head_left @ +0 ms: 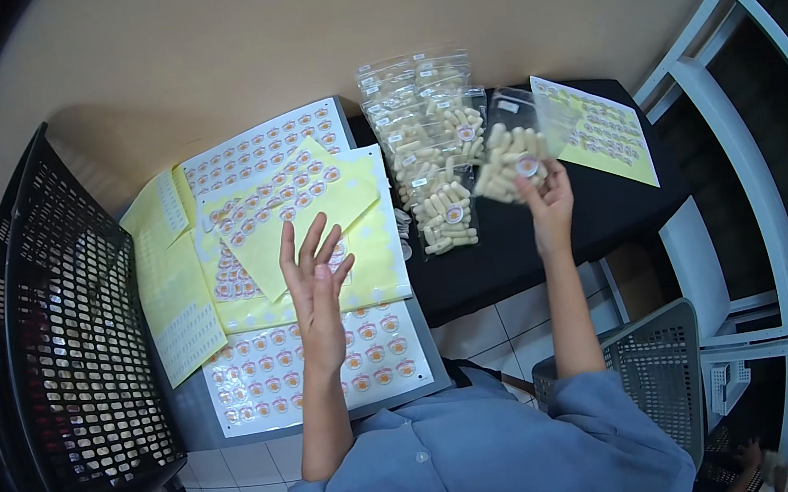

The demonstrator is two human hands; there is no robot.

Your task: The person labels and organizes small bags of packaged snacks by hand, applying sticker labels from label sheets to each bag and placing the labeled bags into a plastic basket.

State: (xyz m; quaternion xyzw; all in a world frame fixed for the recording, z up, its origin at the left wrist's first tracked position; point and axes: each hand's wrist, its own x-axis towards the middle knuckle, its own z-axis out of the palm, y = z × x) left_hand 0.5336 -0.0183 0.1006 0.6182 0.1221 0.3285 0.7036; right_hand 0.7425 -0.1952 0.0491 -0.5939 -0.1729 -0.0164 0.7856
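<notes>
Where the left edge darkens, one black plastic basket (86, 382) stands, its moulded walls pierced by rows of small rounded slots. Next to it, glossy yellow backing sheets (166, 274) overlap on a smooth grey surface, two of their corners printed with fine text. White sheets of round stickers (270, 394) show above and below, stickers in tidy rows; the stack overlaps too much for a sure count. One loose yellow leaf (343, 188) lies aslant on top, carrying a partial set of stickers. Over this stack hangs the left hand (316, 290), bare, fingers spread and slightly curled, gripping nothing.

Right of the stack, clear zip bags of capsules (446, 210) lie overlapped in roughly two columns on a matte black tabletop (625, 208); their number cannot be told. The capsules are cream, smooth and oblong, and the nearest bag bears one round sticker. Just beside this pile, the right hand (549, 189) pinches one bag by its lower right part, the thumb near its single round sticker. That held bag (505, 149) is above the tabletop, tilted, film shiny. Farther right lies one sticker sheet with yellow backing (608, 126), then white rails (786, 247).
</notes>
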